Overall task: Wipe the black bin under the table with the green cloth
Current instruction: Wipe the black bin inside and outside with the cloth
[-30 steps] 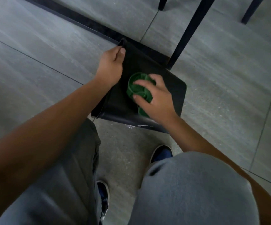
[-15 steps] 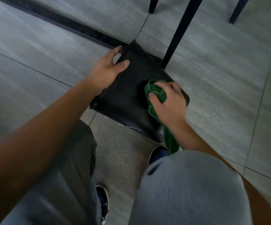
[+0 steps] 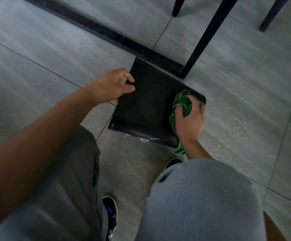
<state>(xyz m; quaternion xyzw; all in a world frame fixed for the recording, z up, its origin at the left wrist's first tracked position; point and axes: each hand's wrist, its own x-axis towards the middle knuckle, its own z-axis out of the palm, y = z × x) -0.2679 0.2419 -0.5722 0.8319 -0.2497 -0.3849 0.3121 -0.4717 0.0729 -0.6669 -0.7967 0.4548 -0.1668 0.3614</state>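
The black bin lies on its side on the grey tiled floor, a flat dark face turned up toward me. My left hand grips its left edge, thumb on the top face. My right hand presses a bunched green cloth against the bin's right side near the rounded far corner. A tail of the cloth hangs down past the bin's near right corner. Whitish smears show along the bin's near edge.
A black table leg stands just beyond the bin, joined to a black floor bar running to the upper left. Two more dark legs are at the top. My knees and shoes fill the lower frame.
My right hand has slid the cloth from the middle of the bin's face out to its right edge. The left hand shifted down the left edge as the bin turned a little.
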